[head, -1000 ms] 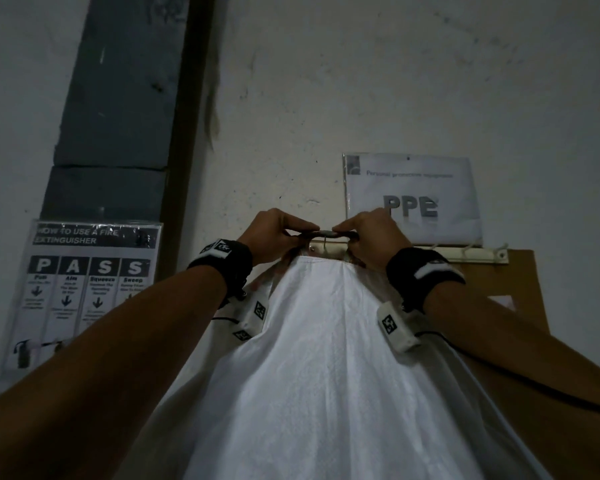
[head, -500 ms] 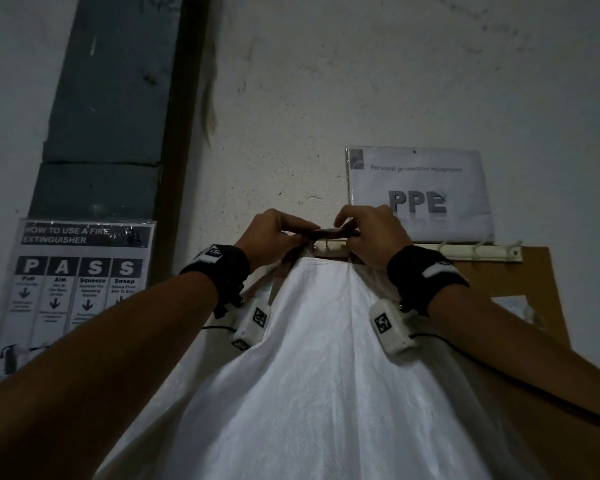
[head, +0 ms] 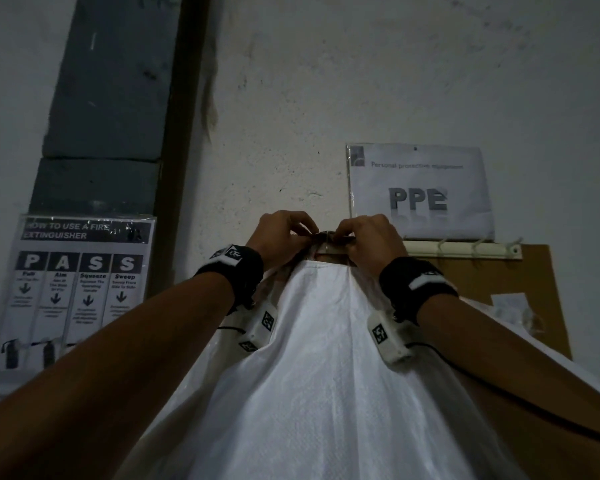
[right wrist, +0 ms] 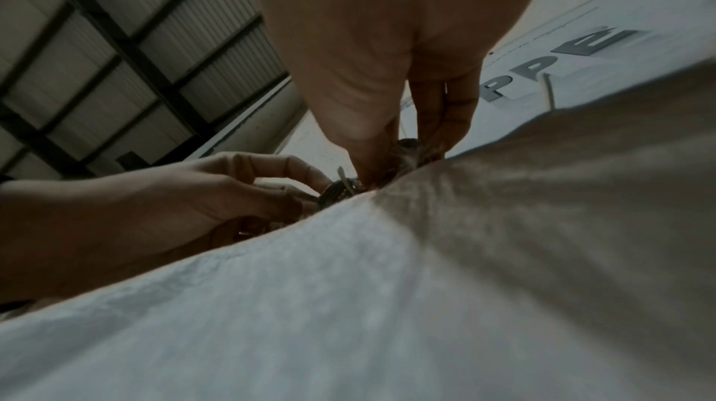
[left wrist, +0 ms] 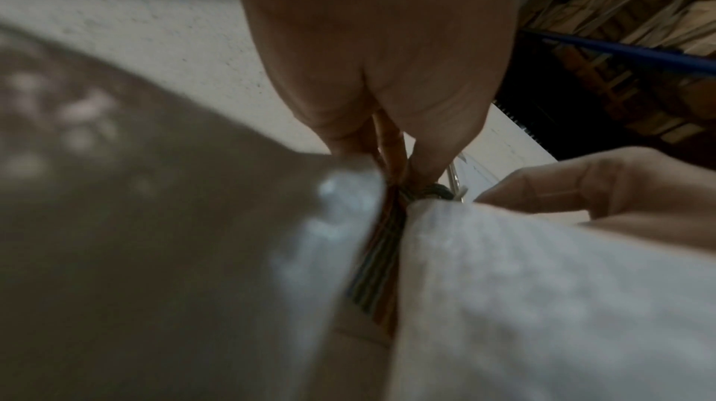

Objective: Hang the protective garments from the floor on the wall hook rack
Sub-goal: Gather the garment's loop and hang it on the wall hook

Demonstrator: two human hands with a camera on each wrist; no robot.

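A white woven garment hangs down from the left end of a cream wall hook rack under a PPE sign. A dark striped neck strap runs along its top edge. My left hand pinches the strap's left end and my right hand pinches its right end, both right at the rack. In the left wrist view the left hand grips the strap beside a small hook. The right wrist view has the right hand pinching the strap over the white cloth.
A PPE sign is taped above the rack. Free hooks stick out to the right. Brown cardboard sits below the rack. A fire extinguisher poster and a dark pillar are on the left.
Both hands stay pinched on the strap at the rack; they shifted only slightly, and the view tilted a little upward.
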